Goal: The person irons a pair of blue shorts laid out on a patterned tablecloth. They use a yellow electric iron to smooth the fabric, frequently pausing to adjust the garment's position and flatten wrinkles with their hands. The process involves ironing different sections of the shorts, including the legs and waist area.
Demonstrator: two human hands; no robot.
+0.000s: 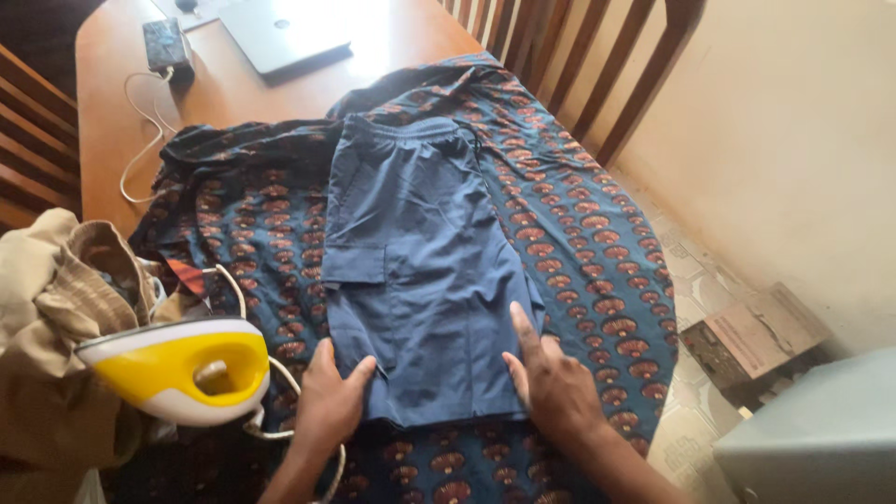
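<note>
Nearest the lens, left hand (329,397) flat and spread on the lower left corner of the folded blue cargo shorts (420,271), fingers fanned over the hem, thumb hooked toward the cloth's edge; pinching nothing. Right hand (551,378) likewise open and pressed palm-down on the lower right corner, index finger stretched up along the side seam. Between the two, the hem end of the shorts, smoothed flat; beyond, leg panel, flap pocket on the left, elastic waistband at the far end. Shorts lying folded lengthwise on a patterned dark-blue and orange cloth (597,252) spread over a wooden table (112,103). Judging by the drape and fine creases: thin woven fabric, light, soft, limp with no stiffness of its own, likely to slide a little on the cloth beneath. Best gripped at the waistband corners or the hem corners, where seams give some body; mid-panel would only bunch. Just left of the left hand, a yellow and white steam iron (182,369) with its white cord (233,289) looping past; further left, a heap of beige garments (56,308). At the far end of the table, a grey laptop (285,33) and a small dark device with a white cable (168,45). Right, on the floor, a cardboard box (751,336).
</note>
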